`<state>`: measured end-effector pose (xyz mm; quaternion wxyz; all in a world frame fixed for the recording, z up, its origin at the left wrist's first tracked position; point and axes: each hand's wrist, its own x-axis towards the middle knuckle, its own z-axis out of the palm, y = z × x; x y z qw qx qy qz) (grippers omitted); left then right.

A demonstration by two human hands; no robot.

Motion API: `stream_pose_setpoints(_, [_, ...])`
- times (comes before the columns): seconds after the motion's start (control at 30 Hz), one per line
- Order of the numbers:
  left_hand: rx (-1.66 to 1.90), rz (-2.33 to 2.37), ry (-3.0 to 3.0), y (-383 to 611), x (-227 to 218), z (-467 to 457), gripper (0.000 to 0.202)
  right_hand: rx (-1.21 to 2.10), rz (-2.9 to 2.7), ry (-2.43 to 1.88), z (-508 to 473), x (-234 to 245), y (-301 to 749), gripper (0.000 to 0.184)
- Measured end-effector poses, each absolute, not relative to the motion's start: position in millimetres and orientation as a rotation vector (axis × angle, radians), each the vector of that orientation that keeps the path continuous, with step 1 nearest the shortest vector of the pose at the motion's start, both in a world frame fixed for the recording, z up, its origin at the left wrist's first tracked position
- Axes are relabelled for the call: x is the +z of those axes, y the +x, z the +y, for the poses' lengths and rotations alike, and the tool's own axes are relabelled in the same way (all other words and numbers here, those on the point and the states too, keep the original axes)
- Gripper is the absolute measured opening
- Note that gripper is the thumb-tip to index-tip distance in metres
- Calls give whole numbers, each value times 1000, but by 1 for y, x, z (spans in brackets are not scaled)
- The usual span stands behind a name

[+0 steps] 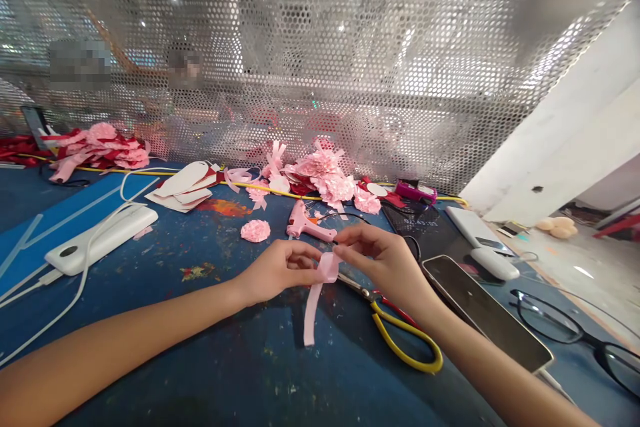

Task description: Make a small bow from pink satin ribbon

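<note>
My left hand (280, 270) and my right hand (383, 257) meet over the blue table (200, 347), both pinching the top of a pale pink ribbon strip (315, 300). Its free end hangs down onto the table. A pink glue gun (307, 225) lies just behind my fingers. Yellow-handled scissors (400, 330) rest under my right wrist. A finished pink ribbon flower (255, 231) sits to the left of the glue gun.
A pile of pink flowers (327, 177) lies at the back, with more pink and red ones (100, 147) at far left. A white power bank (100, 239) with a cable is on the left. Phones (485, 310), glasses (575, 333) and a perforated metal screen (320, 67) surround the spot.
</note>
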<state>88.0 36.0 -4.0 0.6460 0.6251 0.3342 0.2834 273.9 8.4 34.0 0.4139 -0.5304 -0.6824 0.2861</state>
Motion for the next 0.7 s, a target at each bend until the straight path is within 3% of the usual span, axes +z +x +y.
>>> stream_pose_setpoints(0.7, [448, 655, 1475, 88, -3, 37, 33, 636, -1612, -1316, 21, 48, 305, 29])
